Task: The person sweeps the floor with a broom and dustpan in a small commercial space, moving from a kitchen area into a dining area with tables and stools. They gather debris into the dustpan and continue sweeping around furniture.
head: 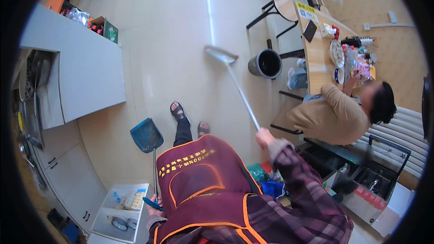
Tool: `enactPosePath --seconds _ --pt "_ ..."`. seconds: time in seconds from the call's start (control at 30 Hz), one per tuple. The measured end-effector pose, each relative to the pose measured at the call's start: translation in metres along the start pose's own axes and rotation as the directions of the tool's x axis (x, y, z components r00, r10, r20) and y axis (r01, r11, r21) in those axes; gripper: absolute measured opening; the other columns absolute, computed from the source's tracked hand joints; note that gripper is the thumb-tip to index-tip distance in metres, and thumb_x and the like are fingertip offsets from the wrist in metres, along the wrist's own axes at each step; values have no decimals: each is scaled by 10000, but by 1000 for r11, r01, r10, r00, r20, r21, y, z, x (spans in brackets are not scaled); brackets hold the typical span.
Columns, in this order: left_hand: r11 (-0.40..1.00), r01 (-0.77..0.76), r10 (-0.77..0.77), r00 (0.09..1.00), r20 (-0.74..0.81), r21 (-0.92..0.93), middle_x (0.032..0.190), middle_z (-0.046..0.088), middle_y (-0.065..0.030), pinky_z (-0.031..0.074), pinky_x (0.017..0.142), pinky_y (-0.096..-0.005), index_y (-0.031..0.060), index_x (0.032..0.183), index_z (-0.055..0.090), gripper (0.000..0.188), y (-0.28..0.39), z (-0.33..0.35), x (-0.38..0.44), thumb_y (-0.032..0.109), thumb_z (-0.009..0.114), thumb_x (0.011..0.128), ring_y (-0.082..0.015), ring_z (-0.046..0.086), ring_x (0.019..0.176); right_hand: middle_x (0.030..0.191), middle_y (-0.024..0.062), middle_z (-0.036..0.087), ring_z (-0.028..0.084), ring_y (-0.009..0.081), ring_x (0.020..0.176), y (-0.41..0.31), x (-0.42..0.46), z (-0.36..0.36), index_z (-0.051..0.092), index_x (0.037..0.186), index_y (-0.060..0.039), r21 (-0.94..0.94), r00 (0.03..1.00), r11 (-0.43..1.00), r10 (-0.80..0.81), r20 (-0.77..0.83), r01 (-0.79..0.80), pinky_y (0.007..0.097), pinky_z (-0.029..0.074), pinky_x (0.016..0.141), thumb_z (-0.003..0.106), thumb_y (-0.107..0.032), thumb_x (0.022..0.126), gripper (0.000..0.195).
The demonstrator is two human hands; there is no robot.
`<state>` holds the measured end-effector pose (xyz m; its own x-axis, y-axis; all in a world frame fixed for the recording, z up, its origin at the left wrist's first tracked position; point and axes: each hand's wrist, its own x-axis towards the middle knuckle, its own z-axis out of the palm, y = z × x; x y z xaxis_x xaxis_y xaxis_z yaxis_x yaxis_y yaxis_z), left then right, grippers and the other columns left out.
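Note:
My right hand (265,138) grips the metal handle of a broom (222,55), whose wide head rests on the tiled floor ahead and looks slightly blurred. Low at the left of my apron, my left hand (156,204) is closed around the handle of a blue dustpan (146,135). The dustpan's pan is held out over the floor, left of my sandalled feet. Whether the pan touches the floor I cannot tell. A black waste bin (265,63) stands right of the broom head.
A person (334,115) sits at a wooden table (317,71) on the right, with bowls and bottles on it. A round stool (285,7) stands beyond the bin. On the left are a white counter (91,74) and a white drawer unit (139,223). Bags lie near my right side.

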<state>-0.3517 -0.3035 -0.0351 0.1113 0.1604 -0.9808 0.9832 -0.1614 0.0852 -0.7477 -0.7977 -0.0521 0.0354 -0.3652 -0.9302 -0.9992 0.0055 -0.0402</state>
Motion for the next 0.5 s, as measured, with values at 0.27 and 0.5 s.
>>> enactPosePath --seconds 0.27,0.5 --pt "998 -44 40 995 95 40 717 586 -78 401 428 -270 90 881 519 146 -59 -54 -20 200 615 885 -160 526 516 883 291 651 674 373 844 112 -67 171 657 950 82 55 993 996 60 100 -66 451 528 684 557 -189 790 331" --pt "996 26 -38 991 131 91 723 575 -90 404 447 -270 75 908 516 135 -60 -60 -5 171 609 891 -164 519 530 622 167 599 625 257 499 186 -184 178 614 869 92 396 950 897 275 -146 -198 381 454 410 607 -287 876 378"
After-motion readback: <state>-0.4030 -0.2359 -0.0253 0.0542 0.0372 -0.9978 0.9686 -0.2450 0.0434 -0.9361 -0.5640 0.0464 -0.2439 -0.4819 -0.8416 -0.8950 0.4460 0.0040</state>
